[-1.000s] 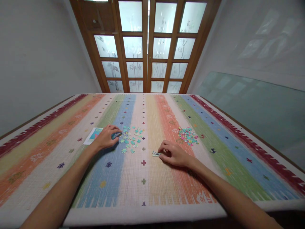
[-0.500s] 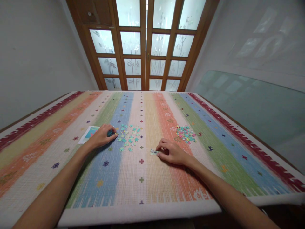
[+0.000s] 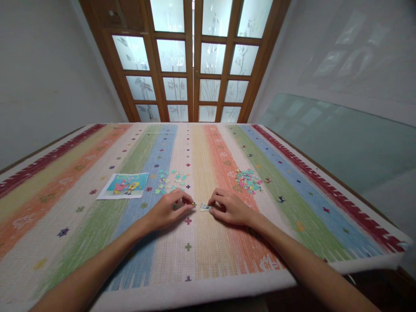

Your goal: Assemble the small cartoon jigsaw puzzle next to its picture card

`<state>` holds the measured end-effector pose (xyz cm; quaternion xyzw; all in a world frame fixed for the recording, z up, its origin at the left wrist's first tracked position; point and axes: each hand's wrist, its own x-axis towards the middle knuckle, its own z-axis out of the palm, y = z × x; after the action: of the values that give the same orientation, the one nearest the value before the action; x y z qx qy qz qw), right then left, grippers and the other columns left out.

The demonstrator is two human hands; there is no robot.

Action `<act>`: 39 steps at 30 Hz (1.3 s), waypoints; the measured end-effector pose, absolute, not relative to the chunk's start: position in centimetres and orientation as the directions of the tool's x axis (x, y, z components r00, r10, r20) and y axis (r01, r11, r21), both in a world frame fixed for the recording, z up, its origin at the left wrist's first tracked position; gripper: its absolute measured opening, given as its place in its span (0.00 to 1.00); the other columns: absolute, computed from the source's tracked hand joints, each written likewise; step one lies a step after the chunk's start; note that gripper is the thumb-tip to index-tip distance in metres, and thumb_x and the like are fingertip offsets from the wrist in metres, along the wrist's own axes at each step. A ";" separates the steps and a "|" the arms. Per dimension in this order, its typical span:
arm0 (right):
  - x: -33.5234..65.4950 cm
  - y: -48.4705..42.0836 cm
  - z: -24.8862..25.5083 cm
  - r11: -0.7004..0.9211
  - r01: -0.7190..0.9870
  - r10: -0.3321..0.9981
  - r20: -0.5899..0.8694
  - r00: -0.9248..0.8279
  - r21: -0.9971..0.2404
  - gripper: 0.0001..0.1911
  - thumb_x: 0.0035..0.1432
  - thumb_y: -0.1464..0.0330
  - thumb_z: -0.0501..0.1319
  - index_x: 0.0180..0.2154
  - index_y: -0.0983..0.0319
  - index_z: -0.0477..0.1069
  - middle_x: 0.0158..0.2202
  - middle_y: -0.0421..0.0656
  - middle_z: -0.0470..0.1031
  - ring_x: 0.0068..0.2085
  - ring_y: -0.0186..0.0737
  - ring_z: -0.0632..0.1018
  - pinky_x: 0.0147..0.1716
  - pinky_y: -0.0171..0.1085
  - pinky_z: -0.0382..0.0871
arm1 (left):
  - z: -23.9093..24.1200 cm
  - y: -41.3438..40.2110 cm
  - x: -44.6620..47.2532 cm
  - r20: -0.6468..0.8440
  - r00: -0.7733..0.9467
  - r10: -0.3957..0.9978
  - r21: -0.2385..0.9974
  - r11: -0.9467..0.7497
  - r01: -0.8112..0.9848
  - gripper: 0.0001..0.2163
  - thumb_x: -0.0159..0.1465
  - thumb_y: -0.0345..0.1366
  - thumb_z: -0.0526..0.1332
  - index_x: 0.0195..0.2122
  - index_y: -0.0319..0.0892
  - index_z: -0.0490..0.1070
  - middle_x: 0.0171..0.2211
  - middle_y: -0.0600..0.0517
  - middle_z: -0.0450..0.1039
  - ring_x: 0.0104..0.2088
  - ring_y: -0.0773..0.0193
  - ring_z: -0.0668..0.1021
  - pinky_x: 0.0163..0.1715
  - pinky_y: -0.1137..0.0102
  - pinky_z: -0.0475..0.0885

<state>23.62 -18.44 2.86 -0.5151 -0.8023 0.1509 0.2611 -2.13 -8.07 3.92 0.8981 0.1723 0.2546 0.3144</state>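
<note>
Shifting rightward from beside the scattered pieces [image 3: 162, 185], the left hand [image 3: 171, 209] is pinching a puzzle piece [image 3: 194, 204] just beside a puzzle section [image 3: 204, 207], whose right end the right hand [image 3: 232, 208] is gripping on the striped tablecloth [image 3: 208, 247]. Farther left, a picture card [image 3: 126, 186] is lying uncovered.

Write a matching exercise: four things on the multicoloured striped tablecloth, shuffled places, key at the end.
Things
1. Rectangular printed picture sheet with pink and yellow cartoon figures
2. Dense pile of small multicoloured jigsaw pieces
3. Loose scatter of mostly turquoise jigsaw pieces
4. Small pale patterned jigsaw section

Places
A. At the fingertips of the bare right hand
B. Beyond the bare left hand, between sheet and pile
C. Farthest left of the four
D. Farthest right of the four

Pairs: 1-C, 2-D, 3-B, 4-A
</note>
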 end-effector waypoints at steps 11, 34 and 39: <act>23.7 -18.5 2.6 0.438 0.757 0.898 0.271 -0.346 -0.485 0.05 0.64 0.69 0.60 0.40 0.62 0.74 0.39 0.46 0.73 0.39 0.41 0.74 0.40 0.40 0.66 | 2.4 -9.2 -0.8 0.398 0.836 0.378 0.544 -0.831 0.117 0.06 0.74 0.36 0.58 0.42 0.43 0.74 0.35 0.50 0.76 0.41 0.58 0.74 0.43 0.61 0.71; 23.8 -18.5 2.1 0.458 0.751 0.887 0.302 -0.350 -0.476 0.05 0.65 0.69 0.60 0.40 0.62 0.74 0.39 0.45 0.72 0.39 0.41 0.74 0.40 0.39 0.66 | 2.0 -9.3 -0.4 0.432 0.838 0.335 0.392 -0.906 0.160 0.09 0.74 0.35 0.57 0.42 0.40 0.76 0.37 0.47 0.72 0.41 0.57 0.72 0.44 0.62 0.69; 23.9 -18.5 2.0 0.461 0.750 0.886 0.301 -0.354 -0.475 0.05 0.65 0.70 0.60 0.41 0.62 0.74 0.39 0.45 0.72 0.39 0.41 0.74 0.40 0.39 0.66 | 1.8 -9.3 -0.4 0.429 0.838 0.337 0.381 -0.909 0.170 0.08 0.73 0.35 0.57 0.42 0.40 0.76 0.37 0.48 0.72 0.41 0.57 0.71 0.44 0.61 0.69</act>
<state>23.91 -18.52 2.02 -0.5032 -0.8126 0.1283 0.2646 -0.45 -9.28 1.83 0.9442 0.1343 0.2507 0.1661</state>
